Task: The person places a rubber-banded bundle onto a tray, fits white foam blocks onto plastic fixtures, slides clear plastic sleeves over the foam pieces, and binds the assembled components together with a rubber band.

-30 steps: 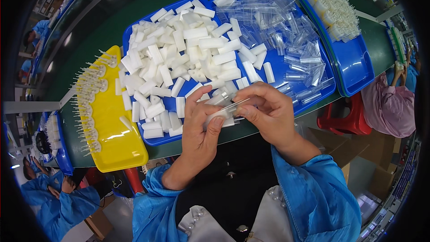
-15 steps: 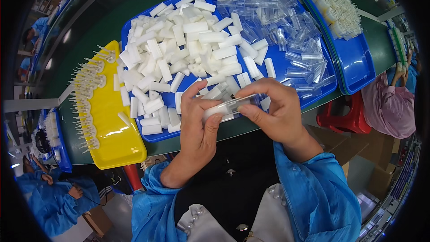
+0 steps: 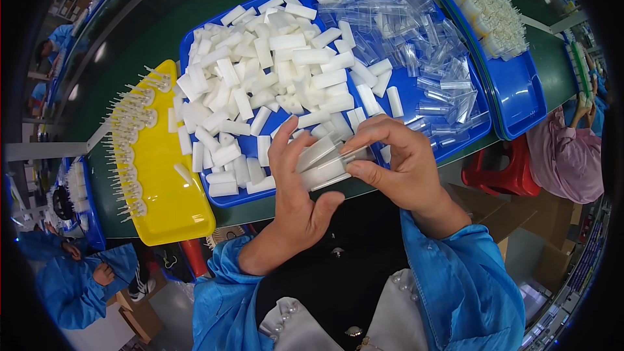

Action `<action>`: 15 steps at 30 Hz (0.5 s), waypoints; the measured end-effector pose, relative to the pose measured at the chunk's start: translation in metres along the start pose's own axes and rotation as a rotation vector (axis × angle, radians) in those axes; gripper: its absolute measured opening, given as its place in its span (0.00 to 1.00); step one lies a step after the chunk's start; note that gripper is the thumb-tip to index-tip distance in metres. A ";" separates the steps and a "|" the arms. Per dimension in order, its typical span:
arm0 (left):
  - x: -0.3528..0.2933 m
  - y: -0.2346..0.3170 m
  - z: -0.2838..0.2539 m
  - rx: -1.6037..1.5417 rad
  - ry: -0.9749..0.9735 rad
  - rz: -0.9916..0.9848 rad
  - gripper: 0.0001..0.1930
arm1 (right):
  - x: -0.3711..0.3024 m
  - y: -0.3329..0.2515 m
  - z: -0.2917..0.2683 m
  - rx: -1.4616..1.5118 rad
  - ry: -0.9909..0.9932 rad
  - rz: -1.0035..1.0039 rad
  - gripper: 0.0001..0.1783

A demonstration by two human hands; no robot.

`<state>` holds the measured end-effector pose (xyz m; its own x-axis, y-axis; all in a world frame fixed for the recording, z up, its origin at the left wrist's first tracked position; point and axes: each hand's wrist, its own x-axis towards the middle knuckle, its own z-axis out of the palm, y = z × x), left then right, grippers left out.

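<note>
Between my hands, just over the front edge of the table, is a clear plastic sleeve (image 3: 323,174) with white inside it. My right hand (image 3: 400,166) pinches its right end between thumb and fingers. Another clear piece (image 3: 317,154) lies close above it; what holds that one is partly hidden. My left hand (image 3: 296,188) is open at the sleeve's left end, its thumb lifted away and its fingers raised beside the pieces. Behind my hands, white foam blocks (image 3: 270,42) heap over a blue tray (image 3: 229,200), and loose clear sleeves (image 3: 448,83) fill the blue tray to its right.
A yellow tray (image 3: 172,221) at left holds a row of white pieces with thin prongs (image 3: 133,156). At far right, a blue tray (image 3: 520,91) carries bundled white pronged parts (image 3: 491,19). A red stool (image 3: 500,172) and co-workers are beyond the green table.
My left thumb has come off the sleeve and spread downward, and the left fingers have straightened. My right hand keeps its pinch, with the sleeve tilted slightly differently.
</note>
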<state>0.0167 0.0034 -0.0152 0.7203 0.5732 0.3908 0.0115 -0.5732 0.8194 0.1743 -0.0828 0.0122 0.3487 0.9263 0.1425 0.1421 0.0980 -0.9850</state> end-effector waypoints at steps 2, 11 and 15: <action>-0.003 -0.002 0.006 -0.116 0.053 -0.011 0.40 | -0.002 0.002 0.003 0.040 0.027 0.018 0.12; -0.003 -0.004 0.006 -0.052 0.034 0.123 0.58 | -0.008 0.012 0.013 -0.016 0.024 -0.102 0.14; 0.000 -0.002 0.005 -0.293 0.106 0.157 0.51 | -0.007 0.002 0.006 -0.039 -0.017 -0.179 0.13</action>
<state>0.0203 0.0023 -0.0190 0.6212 0.5578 0.5505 -0.3042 -0.4758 0.8253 0.1669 -0.0871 0.0087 0.2992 0.9012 0.3135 0.2369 0.2481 -0.9393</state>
